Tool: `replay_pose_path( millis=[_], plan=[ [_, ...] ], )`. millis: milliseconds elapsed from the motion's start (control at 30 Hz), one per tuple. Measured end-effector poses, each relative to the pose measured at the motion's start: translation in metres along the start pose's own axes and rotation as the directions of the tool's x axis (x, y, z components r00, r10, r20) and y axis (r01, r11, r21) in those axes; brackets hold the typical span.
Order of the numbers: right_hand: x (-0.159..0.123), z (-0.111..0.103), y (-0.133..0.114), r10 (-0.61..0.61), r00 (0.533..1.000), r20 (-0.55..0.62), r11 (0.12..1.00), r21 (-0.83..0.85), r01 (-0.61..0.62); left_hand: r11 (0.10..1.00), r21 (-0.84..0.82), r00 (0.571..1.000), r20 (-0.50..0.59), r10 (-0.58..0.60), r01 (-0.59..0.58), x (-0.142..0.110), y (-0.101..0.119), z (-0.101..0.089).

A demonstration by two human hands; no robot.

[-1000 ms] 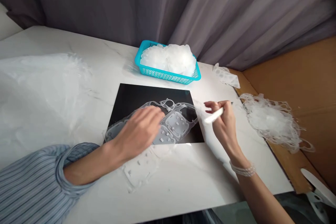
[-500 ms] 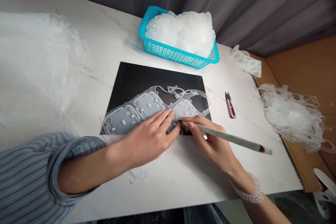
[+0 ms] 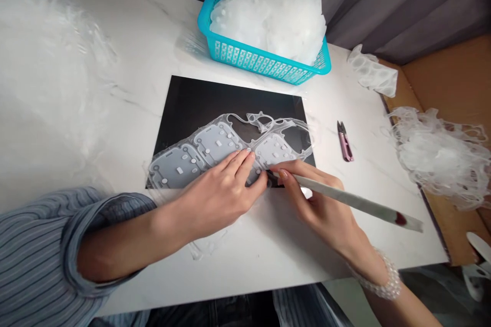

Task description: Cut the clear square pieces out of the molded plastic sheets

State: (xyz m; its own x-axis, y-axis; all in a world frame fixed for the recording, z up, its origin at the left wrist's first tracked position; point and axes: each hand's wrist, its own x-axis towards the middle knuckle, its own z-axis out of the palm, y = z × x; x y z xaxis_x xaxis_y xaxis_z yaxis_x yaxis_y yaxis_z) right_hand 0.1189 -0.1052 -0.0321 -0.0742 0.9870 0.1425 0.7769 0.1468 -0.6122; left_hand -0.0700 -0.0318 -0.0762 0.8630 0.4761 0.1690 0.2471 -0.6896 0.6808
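Observation:
A clear, soft-looking moulded sheet [image 3: 218, 145] with several rounded panels, small raised pads and loose looping edge strips lies on a black board [image 3: 207, 99]. My left hand [image 3: 226, 186] rests on the sheet, fingers stretched out and pressing it down, palm lower than the board's near edge. Between thumb and fingers, my right hand [image 3: 320, 199] grips a slim flat grey tool [image 3: 353, 199] with a red mark near its back end. The tool's dark tip is at the sheet beside my left thumb; exact contact is partly hidden by my fingers.
A blue basket [image 3: 261, 64] heaped with translucent pieces stands behind the board. Pink-handled thread snips [image 3: 344, 143] lie to the right. Tangled clear scrap [image 3: 441, 156] sits over a cardboard box [image 3: 456, 74] at the far right. Clear plastic [image 3: 42, 76] covers the left.
The whole view has shifted, with the basket and board now higher in the picture. Both hands stay at the same part of the sheet, the tool still gripped.

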Motion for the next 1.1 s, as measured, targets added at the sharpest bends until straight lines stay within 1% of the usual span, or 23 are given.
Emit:
replay_pose_path(
  millis=[67,100,133,200,267,300,367,433,533,667,767,833,867,900,933,967,1000,1033,1067,1100],
  plan=[
    [-0.006,0.001,-0.001,-0.005,1.000,-0.019,1.000,-0.013,0.005,1.000,-0.008,1.000,0.006,-0.001,0.001,0.000,0.000,-0.001],
    [-0.010,0.004,0.001,-0.032,0.999,-0.035,0.999,-0.034,0.030,1.000,-0.009,1.000,0.013,0.002,-0.002,0.000,0.000,-0.001],
    [-0.012,0.007,0.003,-0.079,0.996,-0.048,0.995,-0.064,0.076,1.000,-0.005,1.000,0.019,0.006,-0.006,0.000,0.000,-0.002],
    [-0.016,0.016,0.009,-0.215,0.975,-0.059,0.969,-0.139,0.205,1.000,0.013,1.000,0.024,0.013,-0.013,0.000,-0.001,-0.002],
    [-0.017,0.024,0.017,-0.328,0.944,-0.041,0.926,-0.212,0.313,0.999,0.050,1.000,0.025,0.016,-0.018,0.000,0.000,-0.002],
    [-0.017,0.027,0.019,-0.358,0.933,-0.024,0.909,-0.240,0.342,0.997,0.075,0.999,0.029,0.017,-0.019,0.000,0.000,-0.002],
    [-0.017,0.029,0.023,-0.369,0.929,0.001,0.892,-0.281,0.355,0.990,0.137,0.999,0.049,0.018,-0.025,0.001,0.001,-0.001],
    [-0.017,0.029,0.023,-0.354,0.935,0.002,0.889,-0.310,0.337,0.979,0.204,0.997,0.072,0.015,-0.029,0.001,0.002,-0.001],
    [-0.015,0.027,0.021,-0.326,0.945,0.012,0.881,-0.359,0.308,0.969,0.245,0.998,0.064,0.009,-0.024,0.000,0.003,0.000],
    [-0.008,0.027,0.016,-0.337,0.932,0.136,0.826,-0.432,0.362,0.977,0.210,1.000,0.022,0.017,-0.022,-0.003,-0.001,0.002],
    [-0.003,0.024,0.014,-0.354,0.919,0.173,0.816,-0.422,0.394,0.983,0.182,1.000,0.003,0.021,-0.021,-0.005,-0.003,0.004],
    [0.000,0.019,0.015,-0.348,0.927,0.139,0.865,-0.335,0.374,0.981,0.193,0.999,-0.015,0.030,-0.026,-0.006,-0.004,0.005],
    [0.001,0.015,0.018,-0.314,0.946,0.086,0.910,-0.259,0.325,0.976,0.215,0.999,-0.023,0.036,-0.030,-0.006,-0.004,0.005],
    [0.001,0.010,0.021,-0.246,0.969,0.017,0.956,-0.161,0.245,0.967,0.250,0.998,-0.030,0.050,-0.041,-0.006,-0.004,0.005],
    [0.002,0.005,0.025,-0.141,0.988,-0.061,0.989,-0.043,0.139,0.953,0.296,0.997,-0.029,0.067,-0.055,-0.006,-0.003,0.005],
    [0.003,0.000,0.029,-0.011,0.992,-0.124,0.995,0.093,0.022,0.933,0.353,0.996,-0.022,0.085,-0.071,-0.006,-0.002,0.004],
    [0.004,-0.005,0.034,0.121,0.980,-0.158,0.969,0.233,-0.082,0.907,0.411,0.995,-0.013,0.104,-0.089,-0.006,-0.002,0.003],
    [0.005,-0.009,0.038,0.230,0.960,-0.162,0.919,0.361,-0.159,0.879,0.465,0.992,-0.001,0.123,-0.108,-0.005,0.000,0.003],
    [0.006,-0.013,0.041,0.301,0.942,-0.147,0.863,0.462,-0.204,0.852,0.509,0.990,0.011,0.139,-0.126,-0.005,0.001,0.002],
    [0.007,-0.015,0.043,0.338,0.933,-0.125,0.822,0.522,-0.228,0.828,0.543,0.988,0.022,0.153,-0.140,-0.004,0.001,0.001]
  ],
)
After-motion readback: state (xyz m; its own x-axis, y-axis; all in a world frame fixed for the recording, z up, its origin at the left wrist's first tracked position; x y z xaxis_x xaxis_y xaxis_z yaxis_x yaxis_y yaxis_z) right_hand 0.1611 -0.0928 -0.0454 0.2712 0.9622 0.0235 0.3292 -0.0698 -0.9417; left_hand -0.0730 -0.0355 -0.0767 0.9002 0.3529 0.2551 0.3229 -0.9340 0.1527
